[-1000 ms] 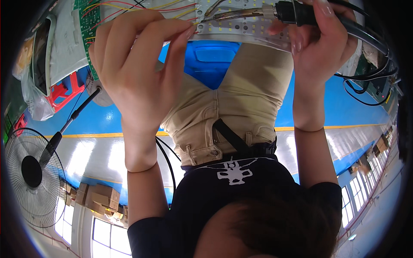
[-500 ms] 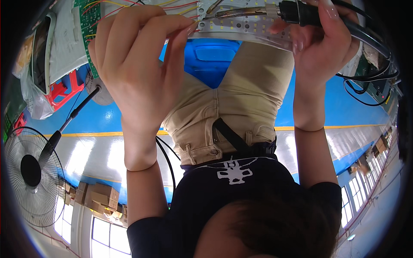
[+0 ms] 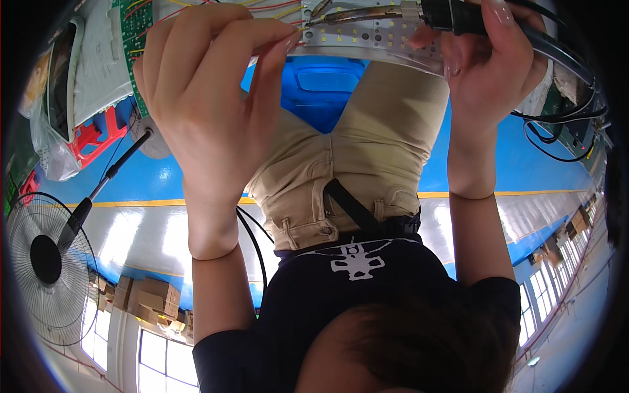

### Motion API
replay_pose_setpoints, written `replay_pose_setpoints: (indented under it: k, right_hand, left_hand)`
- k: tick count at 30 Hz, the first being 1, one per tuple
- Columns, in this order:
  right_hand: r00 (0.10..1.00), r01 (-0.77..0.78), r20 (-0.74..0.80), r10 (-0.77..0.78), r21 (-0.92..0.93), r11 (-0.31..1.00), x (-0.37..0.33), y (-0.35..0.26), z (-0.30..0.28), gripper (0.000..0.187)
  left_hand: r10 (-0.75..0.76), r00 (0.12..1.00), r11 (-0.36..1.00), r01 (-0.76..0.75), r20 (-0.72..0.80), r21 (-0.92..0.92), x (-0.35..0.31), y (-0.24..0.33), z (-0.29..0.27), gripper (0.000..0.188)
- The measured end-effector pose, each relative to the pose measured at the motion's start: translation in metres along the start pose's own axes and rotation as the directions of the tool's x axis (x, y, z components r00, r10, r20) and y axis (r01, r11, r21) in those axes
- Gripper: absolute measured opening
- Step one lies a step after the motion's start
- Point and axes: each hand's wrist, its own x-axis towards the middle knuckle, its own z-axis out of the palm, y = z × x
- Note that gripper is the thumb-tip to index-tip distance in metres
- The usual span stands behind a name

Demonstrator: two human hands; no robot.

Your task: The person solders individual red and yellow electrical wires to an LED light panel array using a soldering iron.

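Observation:
My left hand (image 3: 203, 105) is closed in a pinch at the left edge of a white LED board (image 3: 344, 38) dotted with small yellow squares. Between thumb and forefinger is the end of a thin wire, mostly covered by the fingertips. A soldering iron (image 3: 455, 16) with a black handle and a browned metal shaft is gripped in my right hand (image 3: 491, 88). Its tip points left and reaches the board's left edge, close beside my left fingertips. Red and yellow wires (image 3: 278, 8) run from the board toward a green circuit board (image 3: 134, 29), partly behind my left hand.
Black cables (image 3: 570, 118) loop at the right. Far left are a phone-like device (image 3: 62, 85), a clear plastic bag (image 3: 56, 154) and a red plastic stool (image 3: 98, 137). A standing fan (image 3: 47, 259) is at the lower left, cardboard boxes (image 3: 157, 298) beyond it.
The soldering iron and the LED board have shifted very slightly up and left. Both hands keep their grips, with the left fingers nearly still.

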Motion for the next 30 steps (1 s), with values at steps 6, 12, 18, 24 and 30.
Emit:
replay_pose_setpoints:
  k: [6, 12, 18, 24, 30]
  right_hand:
    - [0.997, 0.021, 0.073, -0.018, -0.042, 0.999, -0.001, 0.001, -0.008, 0.021]
    - [0.994, 0.084, 0.076, -0.080, -0.042, 0.996, 0.001, 0.004, -0.007, 0.021]
    - [0.994, 0.081, 0.080, -0.075, -0.072, 0.994, 0.001, 0.003, -0.007, 0.021]
    - [0.997, -0.030, -0.067, 0.025, -0.073, 0.997, -0.002, -0.004, 0.004, 0.022]
    - [1.000, -0.014, -0.002, 0.014, -0.081, 0.997, -0.002, -0.002, 0.000, 0.023]
  left_hand:
    - [-0.006, 1.000, 1.000, 0.006, -0.002, -0.004, 0.000, 0.000, 0.000, 0.019]
    - [0.012, 1.000, 1.000, -0.012, -0.001, 0.014, 0.001, -0.001, -0.001, 0.019]
    - [0.028, 1.000, 0.999, -0.028, -0.007, 0.016, 0.000, -0.002, 0.000, 0.019]
    - [0.020, 1.000, 1.000, -0.020, -0.001, 0.009, 0.000, -0.002, 0.001, 0.019]
    - [0.024, 1.000, 0.999, -0.023, -0.007, 0.027, 0.000, -0.001, 0.001, 0.018]
